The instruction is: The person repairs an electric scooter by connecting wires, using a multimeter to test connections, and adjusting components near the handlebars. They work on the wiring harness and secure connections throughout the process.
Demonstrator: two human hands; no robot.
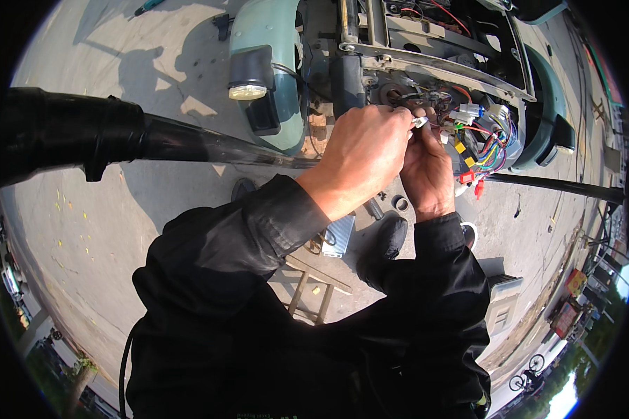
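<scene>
In front of a stripped vehicle frame [433, 64], both my hands meet at a small white connector [418, 122]. My left hand [363, 157] reaches over from the left with its fingers closed on the connector, back of the hand up. Palm side up, my right hand [428, 171] has its thumb and fingertips pinched at the connector's other side; the left fingers partly hide this grip. Just right of my hands hangs a bundle of coloured wires [495, 143] with a red plug [467, 178] and other yellow, white and blue plugs.
A green fender [269, 35] with a headlamp [248, 91] stands at the left, another fender [548, 115] at the right. A black bar [203, 138] crosses from the left. Below lie a silver box [338, 236], a ring-shaped part [400, 203] and a wooden stool [318, 278].
</scene>
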